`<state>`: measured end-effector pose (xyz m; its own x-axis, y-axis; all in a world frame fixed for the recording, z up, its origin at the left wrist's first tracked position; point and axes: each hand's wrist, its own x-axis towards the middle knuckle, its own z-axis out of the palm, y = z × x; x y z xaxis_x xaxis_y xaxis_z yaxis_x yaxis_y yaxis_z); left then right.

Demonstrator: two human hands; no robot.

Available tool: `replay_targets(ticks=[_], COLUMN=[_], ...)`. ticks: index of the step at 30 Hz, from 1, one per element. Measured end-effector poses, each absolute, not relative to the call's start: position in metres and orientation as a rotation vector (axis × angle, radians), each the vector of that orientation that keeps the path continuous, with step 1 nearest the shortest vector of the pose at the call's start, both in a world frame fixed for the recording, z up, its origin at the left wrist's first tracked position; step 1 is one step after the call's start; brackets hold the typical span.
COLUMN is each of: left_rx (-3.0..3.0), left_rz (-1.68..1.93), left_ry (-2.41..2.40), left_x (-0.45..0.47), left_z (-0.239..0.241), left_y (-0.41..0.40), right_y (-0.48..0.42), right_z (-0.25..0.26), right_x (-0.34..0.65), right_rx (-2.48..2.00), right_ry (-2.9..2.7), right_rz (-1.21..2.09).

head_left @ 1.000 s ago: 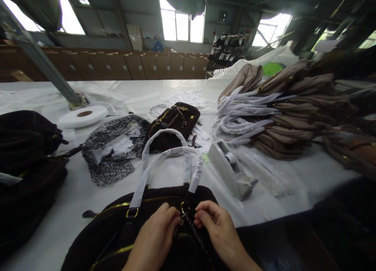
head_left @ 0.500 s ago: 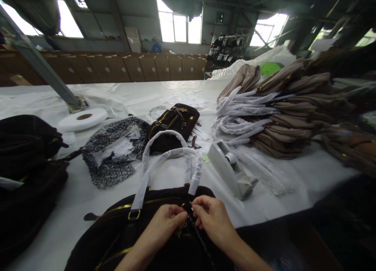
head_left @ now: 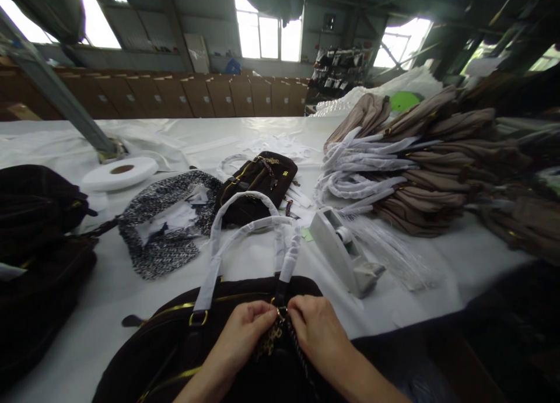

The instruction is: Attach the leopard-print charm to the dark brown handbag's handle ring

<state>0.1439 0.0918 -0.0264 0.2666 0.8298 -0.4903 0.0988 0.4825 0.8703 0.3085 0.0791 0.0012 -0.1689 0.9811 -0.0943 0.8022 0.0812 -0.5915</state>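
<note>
A dark brown handbag point(head_left: 175, 344) with gold zips lies at the near table edge, its two handles point(head_left: 245, 234) wrapped in white paper and standing up. My left hand point(head_left: 242, 333) and my right hand point(head_left: 315, 330) meet at the base of the right handle. Both pinch a small gold chain charm point(head_left: 273, 336) and its metal clasp against the bag's top. A dark braided cord point(head_left: 297, 350) runs down from the clasp under my right hand.
A grey tape dispenser point(head_left: 345, 254) stands right of the bag. Behind lie a smaller dark bag point(head_left: 258, 184), a black-and-white patterned pouch point(head_left: 168, 228), a white tape roll point(head_left: 119, 172) and a stack of tan bags point(head_left: 429, 164). Dark bags point(head_left: 39, 234) pile at left.
My hands have drawn closer together at the handle's base, and the gold chain charm now hangs out between my fingers. The bag has not moved.
</note>
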Motion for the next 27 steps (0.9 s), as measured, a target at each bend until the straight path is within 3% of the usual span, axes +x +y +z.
replay_targets(ticks=[9, 16, 27], left_rx=[1.193, 1.417, 1.488], left_rz=[0.625, 0.639, 0.59], left_ry=[1.305, 1.379, 1.459], left_x=[0.149, 0.151, 0.146], left_z=[-0.025, -0.024, -0.034], left_y=[0.092, 0.087, 0.09], right_y=[0.077, 0.082, 0.082], right_z=[0.001, 0.0, -0.007], right_x=[0.3, 0.297, 0.3], right_rx=[-1.987, -1.885, -1.806], right_ry=[-2.334, -2.491, -2.299], right_rz=[0.546, 0.433, 0.492])
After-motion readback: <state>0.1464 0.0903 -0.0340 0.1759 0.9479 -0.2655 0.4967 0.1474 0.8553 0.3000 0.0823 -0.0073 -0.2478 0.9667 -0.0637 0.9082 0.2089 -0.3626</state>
